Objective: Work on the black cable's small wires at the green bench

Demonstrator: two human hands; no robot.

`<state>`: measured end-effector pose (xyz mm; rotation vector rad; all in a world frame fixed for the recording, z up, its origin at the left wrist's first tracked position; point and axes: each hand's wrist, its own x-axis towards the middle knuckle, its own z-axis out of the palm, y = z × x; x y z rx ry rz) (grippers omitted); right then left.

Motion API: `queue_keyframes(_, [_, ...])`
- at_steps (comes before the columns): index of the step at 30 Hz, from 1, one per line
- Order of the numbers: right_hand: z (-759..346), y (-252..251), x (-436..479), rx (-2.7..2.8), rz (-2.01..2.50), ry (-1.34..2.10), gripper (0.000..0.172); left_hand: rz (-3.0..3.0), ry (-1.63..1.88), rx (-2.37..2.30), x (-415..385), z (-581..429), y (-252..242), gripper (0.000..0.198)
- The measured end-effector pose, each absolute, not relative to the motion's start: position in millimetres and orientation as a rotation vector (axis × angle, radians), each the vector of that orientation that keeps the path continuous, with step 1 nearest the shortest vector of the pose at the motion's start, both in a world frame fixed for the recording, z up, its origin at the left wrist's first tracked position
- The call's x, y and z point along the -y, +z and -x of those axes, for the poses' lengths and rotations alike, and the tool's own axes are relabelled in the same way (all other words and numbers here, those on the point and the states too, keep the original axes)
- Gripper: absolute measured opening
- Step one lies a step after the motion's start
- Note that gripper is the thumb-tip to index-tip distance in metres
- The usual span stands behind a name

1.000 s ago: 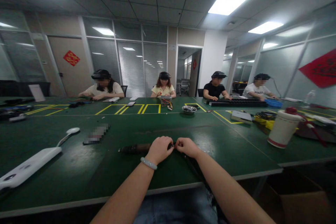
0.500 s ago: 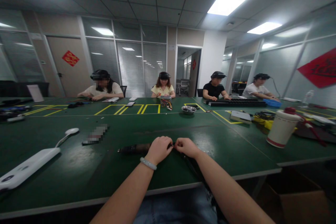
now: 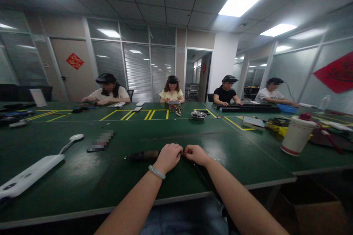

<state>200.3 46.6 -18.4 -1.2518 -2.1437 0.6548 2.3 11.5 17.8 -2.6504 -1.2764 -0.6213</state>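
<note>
A dark cylindrical tool with a brownish middle (image 3: 150,155) lies on the green table, its narrow metal tip pointing left. My left hand (image 3: 168,157), with a pale bangle (image 3: 157,172) at the wrist, is closed over its right end, hiding that part. Close beside it, almost touching, my right hand (image 3: 197,155) is closed in a pinch. Something small with a reddish spot shows between the fingertips of both hands, too small to name. Below my right hand a dark cord (image 3: 202,174) runs toward the table's front edge.
On the left are a white device (image 3: 33,176) with a round-ended cable and a blurred-out flat object (image 3: 100,141). A metal bowl (image 3: 198,116) stands ahead. To the right are a cream tumbler (image 3: 298,136) and a flat box (image 3: 253,123). Several people sit across the table.
My hands stay in almost the same place, fingertips together at the tool's right end. The whole view has shifted very slightly.
</note>
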Motion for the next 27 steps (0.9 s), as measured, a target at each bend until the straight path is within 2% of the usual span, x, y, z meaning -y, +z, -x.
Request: queue_keyframes(27, [-200.8,-17.0,-44.0,2.128,1.219,0.676,0.008,2.634,-0.721,1.297,-9.3,-0.4,18.7,0.011])
